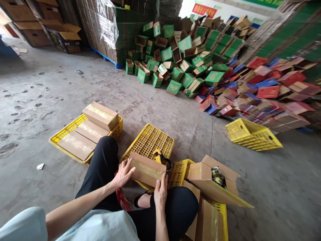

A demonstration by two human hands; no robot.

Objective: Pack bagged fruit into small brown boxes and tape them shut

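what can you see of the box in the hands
The box is small, oblong, plain brown cardboard, closed, with a strip of clear tape shining along its top. It lies tilted on the edge of an upturned yellow crate, above the person's crossed legs. The left hand presses its left end; the right hand grips its near right corner. A yellow tape dispenser sits just behind it, touching or nearly so.

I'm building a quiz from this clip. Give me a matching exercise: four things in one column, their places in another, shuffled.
Things:
1. Taped box
2. Tape dispenser
3. Green boxes
4. Open box

Places:
A. Heaped on the floor far ahead
B. Between both hands
C. On the upturned yellow crate
D. Beside the right knee

Pairs: 1-B, 2-C, 3-A, 4-D. The left hand and right hand grip the taped box.
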